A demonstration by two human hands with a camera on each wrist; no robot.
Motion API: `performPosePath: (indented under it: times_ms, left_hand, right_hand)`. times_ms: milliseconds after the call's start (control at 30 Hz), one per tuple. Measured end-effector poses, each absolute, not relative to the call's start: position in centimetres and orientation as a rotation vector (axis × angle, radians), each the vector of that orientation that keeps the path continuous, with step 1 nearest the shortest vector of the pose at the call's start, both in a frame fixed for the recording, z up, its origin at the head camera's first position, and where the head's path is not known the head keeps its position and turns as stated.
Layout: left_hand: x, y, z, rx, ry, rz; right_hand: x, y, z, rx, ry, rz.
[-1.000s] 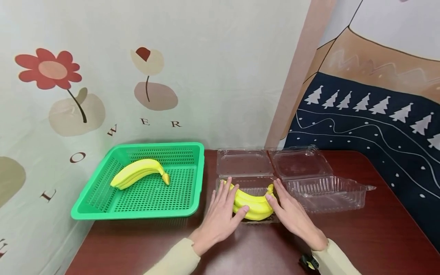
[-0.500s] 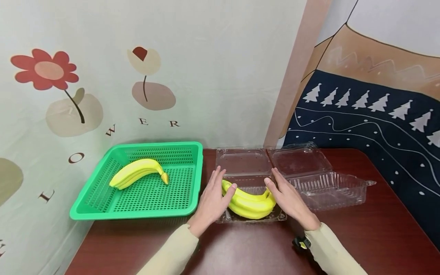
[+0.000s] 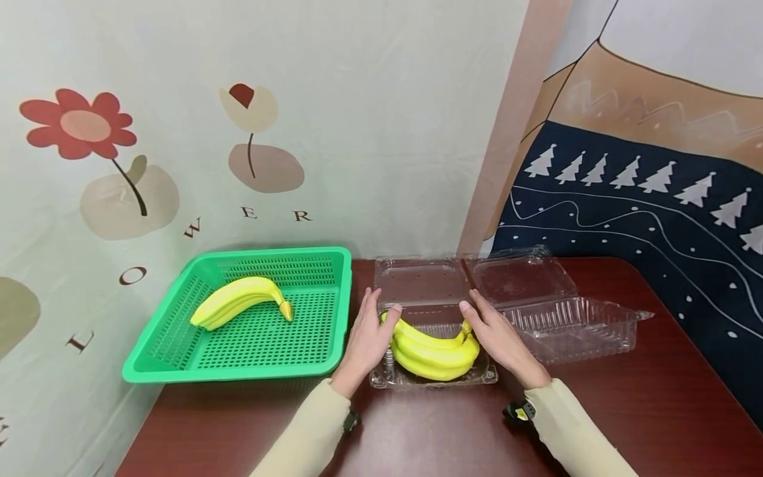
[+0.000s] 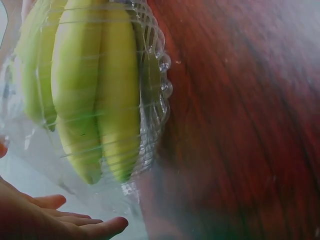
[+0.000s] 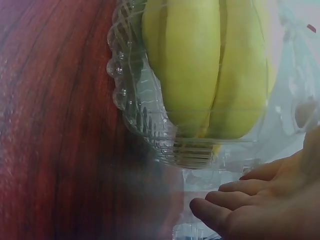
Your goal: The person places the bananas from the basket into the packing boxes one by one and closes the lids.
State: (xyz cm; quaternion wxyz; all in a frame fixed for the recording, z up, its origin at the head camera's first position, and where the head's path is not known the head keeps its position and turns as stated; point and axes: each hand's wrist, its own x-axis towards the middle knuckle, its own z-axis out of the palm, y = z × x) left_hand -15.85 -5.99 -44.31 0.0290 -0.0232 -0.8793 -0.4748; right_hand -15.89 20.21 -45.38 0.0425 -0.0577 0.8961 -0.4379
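Bananas (image 3: 438,360) are lying in a clear container (image 3: 432,327); left hand (image 3: 367,339) and right hand (image 3: 502,338) are flanking its side edges, fingers straight.

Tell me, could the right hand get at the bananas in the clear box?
Most likely yes: the right hand sits beside the bananas, and the clear box has its lid folded back, leaving them uncovered from above.

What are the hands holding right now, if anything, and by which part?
Nothing is held: the left hand and right hand flank the clear container with the bananas in it, fingers extended. Whether they touch it cannot be told.
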Motion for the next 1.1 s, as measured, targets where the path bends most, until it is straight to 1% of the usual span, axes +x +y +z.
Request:
performPosePath:
  times_ms: [433,1100]
  left_hand:
    - [-16.8,-6.3,-45.5,0.076,-2.671,-1.632]
    - [-17.2,-5.8,-44.8,0.082,-2.481,-1.8]
  right_hand:
    - [-16.7,20.1,-45.6,-0.084,2.649,-1.408]
    - [-16.7,20.3,-45.5,-0.036,2.619,-1.673]
